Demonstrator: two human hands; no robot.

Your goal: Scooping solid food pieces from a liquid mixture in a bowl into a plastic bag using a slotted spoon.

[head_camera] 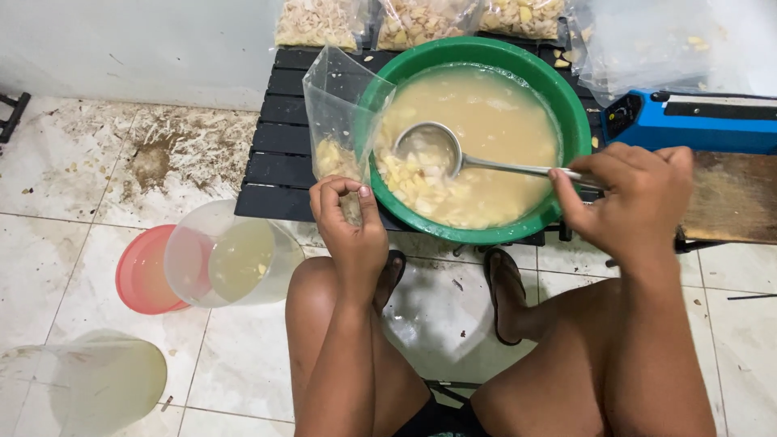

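Note:
A green basin full of cloudy liquid and pale chopped pieces rests on a low black slatted table. My right hand grips the handle of a metal ladle, whose bowl dips into the liquid near the pieces. My left hand pinches the lower part of a clear plastic bag, held upright against the basin's left rim. The bag's mouth is open, with some pale pieces at its bottom.
Filled clear bags line the table's back edge. A blue sealing machine and a wooden board sit at right. On the tiled floor lie a clear tub of liquid, a red lid and another clear container.

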